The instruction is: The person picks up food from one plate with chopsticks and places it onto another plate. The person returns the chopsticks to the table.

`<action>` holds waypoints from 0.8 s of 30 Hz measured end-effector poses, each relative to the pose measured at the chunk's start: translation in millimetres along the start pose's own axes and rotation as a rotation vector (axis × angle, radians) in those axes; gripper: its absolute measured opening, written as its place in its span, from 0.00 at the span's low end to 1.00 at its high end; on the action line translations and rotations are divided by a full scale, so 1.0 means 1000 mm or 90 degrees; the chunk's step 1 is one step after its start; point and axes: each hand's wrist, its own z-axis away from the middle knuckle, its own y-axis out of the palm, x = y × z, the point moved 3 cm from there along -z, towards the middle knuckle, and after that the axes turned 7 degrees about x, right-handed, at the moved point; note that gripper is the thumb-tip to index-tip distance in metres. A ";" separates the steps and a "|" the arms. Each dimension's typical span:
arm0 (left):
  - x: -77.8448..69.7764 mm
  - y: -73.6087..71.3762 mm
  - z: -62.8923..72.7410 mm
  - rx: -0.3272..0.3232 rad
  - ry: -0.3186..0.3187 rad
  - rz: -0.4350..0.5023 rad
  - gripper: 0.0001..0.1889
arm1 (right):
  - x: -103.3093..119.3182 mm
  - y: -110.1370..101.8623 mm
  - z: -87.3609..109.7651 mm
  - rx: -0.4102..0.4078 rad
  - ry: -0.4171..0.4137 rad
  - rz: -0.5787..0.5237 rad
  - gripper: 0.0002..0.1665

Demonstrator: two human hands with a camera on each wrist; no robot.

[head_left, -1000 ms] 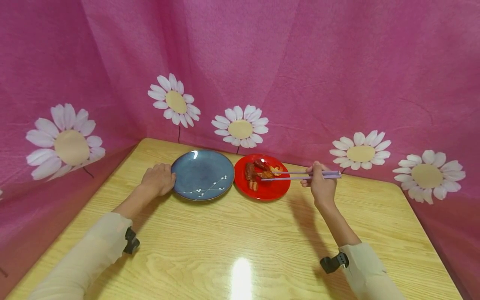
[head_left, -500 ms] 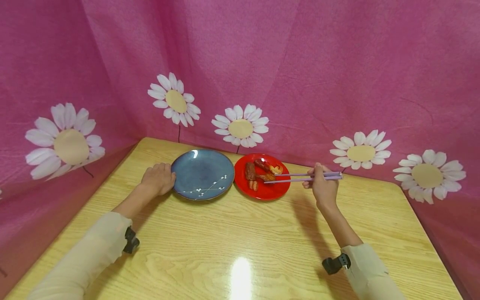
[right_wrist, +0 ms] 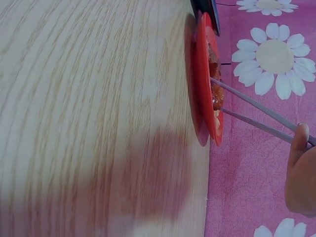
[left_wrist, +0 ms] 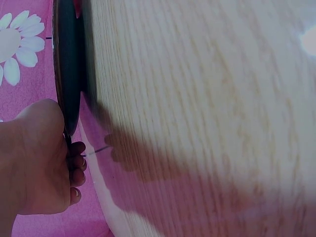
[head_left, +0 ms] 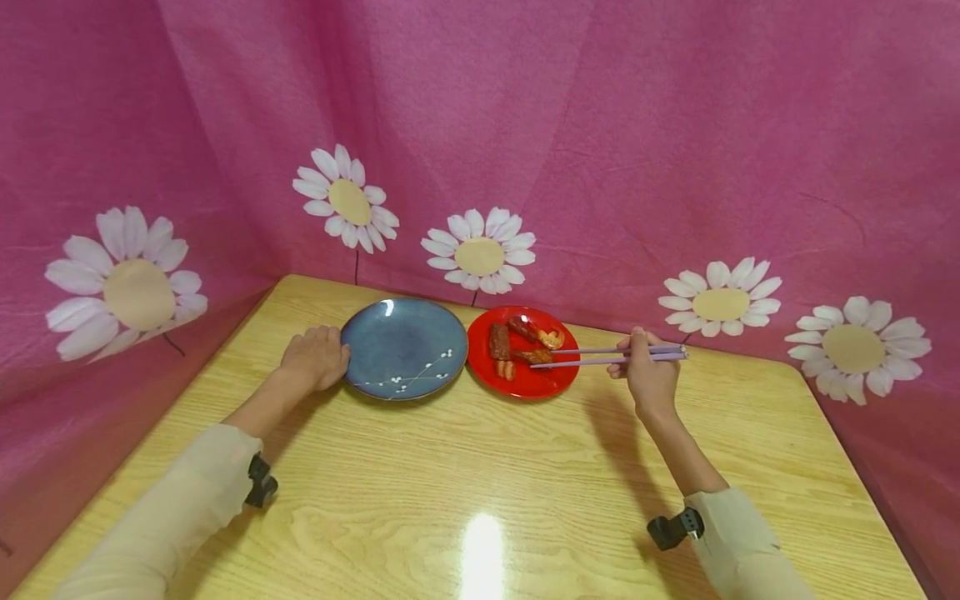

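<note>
At the left, my left hand holds the rim of a round blue plate with white blossoms. In the left wrist view its fingertips curl beneath that rim. My right hand holds a pair of purple chopsticks above the right side of a red plate. Their tips lie at a glazed brown piece of food, one on each side; whether they squeeze it cannot be told. Beside it on the red plate are a dark brown meat-like block and an orange-yellow shrimp-like piece.
The red plate stands close against the blue plate's right side on a light wooden table. Another dark brown piece and a small pale-brown piece lie on the red plate. A pink curtain with daisies hangs behind the table.
My right hand has shifted slightly right and towards me. The chopstick tips have moved off the shrimp-like piece to the glazed brown one. My left hand has stayed on the blue plate.
</note>
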 end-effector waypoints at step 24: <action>0.002 0.002 -0.002 0.002 -0.001 0.007 0.22 | -0.014 -0.012 -0.010 0.009 -0.015 -0.044 0.23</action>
